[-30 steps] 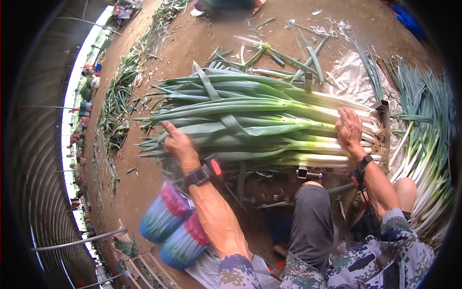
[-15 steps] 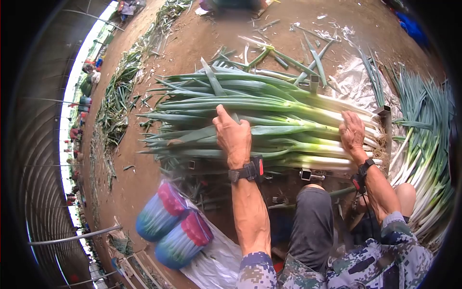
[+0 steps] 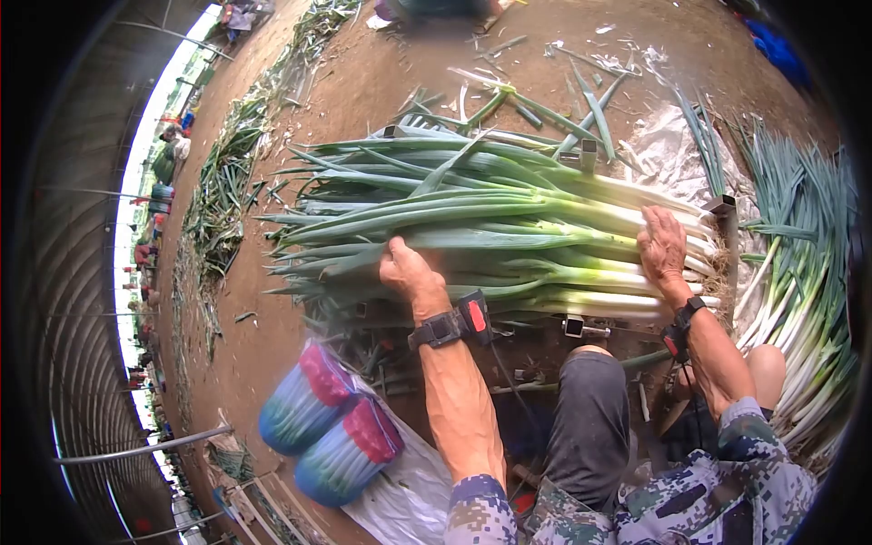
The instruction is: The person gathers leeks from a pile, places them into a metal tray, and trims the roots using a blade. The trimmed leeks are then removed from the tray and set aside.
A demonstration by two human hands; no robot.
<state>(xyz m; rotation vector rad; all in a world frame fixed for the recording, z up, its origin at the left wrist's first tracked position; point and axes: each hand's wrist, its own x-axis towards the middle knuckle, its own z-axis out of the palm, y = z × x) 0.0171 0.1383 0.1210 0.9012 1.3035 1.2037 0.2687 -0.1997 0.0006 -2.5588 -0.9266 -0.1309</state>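
No readable text, label or number shows anywhere.

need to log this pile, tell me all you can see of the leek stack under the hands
The leeks lie flat in a thick stack, long stalks side by side, white rooted ends to the right, green leaves fanning left. The stack sits in a low metal frame. The left hand rests on its green middle, near edge; the right hand lies flat on the white ends.
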